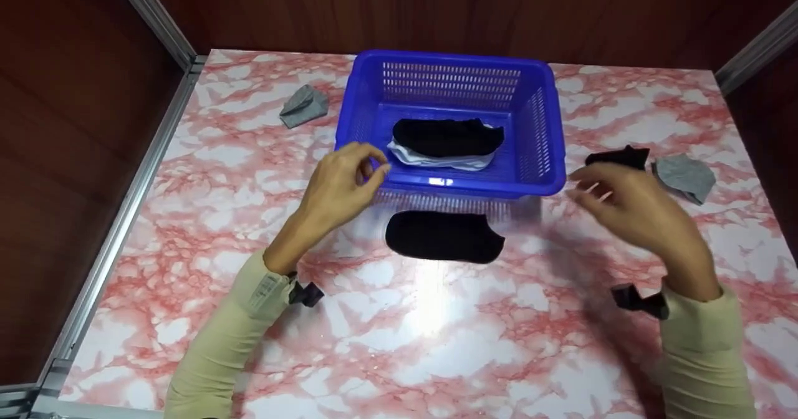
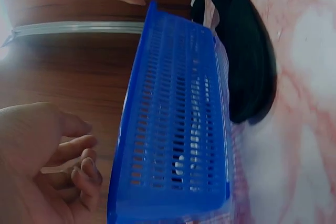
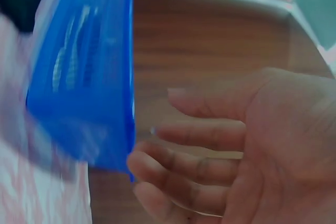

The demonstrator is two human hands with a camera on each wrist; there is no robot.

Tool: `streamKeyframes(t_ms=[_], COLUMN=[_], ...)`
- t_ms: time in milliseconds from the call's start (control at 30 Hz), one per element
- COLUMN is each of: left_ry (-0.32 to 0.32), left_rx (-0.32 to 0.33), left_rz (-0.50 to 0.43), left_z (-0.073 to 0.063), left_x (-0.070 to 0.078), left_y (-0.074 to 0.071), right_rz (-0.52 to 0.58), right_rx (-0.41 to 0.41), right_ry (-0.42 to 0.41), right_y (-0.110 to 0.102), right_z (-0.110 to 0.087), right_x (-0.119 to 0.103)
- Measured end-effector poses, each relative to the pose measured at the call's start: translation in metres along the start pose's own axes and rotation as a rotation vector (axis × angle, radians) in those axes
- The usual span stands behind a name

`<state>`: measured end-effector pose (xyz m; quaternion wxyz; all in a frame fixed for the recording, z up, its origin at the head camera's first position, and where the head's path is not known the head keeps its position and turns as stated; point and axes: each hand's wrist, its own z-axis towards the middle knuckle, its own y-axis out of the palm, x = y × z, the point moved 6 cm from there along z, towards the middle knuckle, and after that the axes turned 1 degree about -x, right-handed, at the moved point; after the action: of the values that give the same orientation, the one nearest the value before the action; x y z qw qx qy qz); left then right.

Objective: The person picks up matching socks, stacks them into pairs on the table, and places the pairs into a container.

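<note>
A blue plastic basket [image 1: 452, 188] stands at the back middle of the table, a black sock [image 1: 446, 137] lying over white socks [image 1: 442, 159] inside it. In front of the basket another black sock [image 1: 444, 237] lies flat, its opening to the right. My left hand [image 1: 340, 182] hovers by the basket's front left corner, fingers loosely bent and holding nothing. Off the front right corner is my right hand [image 1: 636, 204], its fingers relaxed and apart in the right wrist view. Just beyond it lie a black sock [image 1: 623, 156] and a grey sock [image 1: 684, 177].
A second grey sock [image 1: 304, 105], folded up, lies left of the basket. The table [image 1: 399, 344] has a red and white marbled top. Dark wooden panels [image 1: 299, 10] rise behind it and at both sides, with metal rails [image 1: 124, 191] along the side.
</note>
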<state>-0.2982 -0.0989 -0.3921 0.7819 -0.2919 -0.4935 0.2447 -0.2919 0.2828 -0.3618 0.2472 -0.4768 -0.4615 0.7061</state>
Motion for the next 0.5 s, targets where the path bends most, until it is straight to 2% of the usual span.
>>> streamKeyframes(t_ms=[167, 267, 400, 500], left_ry=[0.013, 0.006, -0.012, -0.031], left_rx=[0.067, 0.095, 0.124, 0.138], left_rz=[0.018, 0.032, 0.037, 0.040], left_z=[0.012, 0.020, 0.032, 0.039], left_x=[-0.005, -0.009, -0.015, -0.021], left_y=[-0.006, -0.009, -0.011, -0.011], right_rz=[0.050, 0.035, -0.004, 0.006], right_rx=[0.082, 0.120, 0.142, 0.124], right_ry=[0.175, 0.236, 0.306, 0.367], right_y=[-0.015, -0.021, -0.024, -0.022], right_z=[0.005, 0.007, 0.009, 0.012], right_x=[0.040, 0.061, 0.086, 0.102])
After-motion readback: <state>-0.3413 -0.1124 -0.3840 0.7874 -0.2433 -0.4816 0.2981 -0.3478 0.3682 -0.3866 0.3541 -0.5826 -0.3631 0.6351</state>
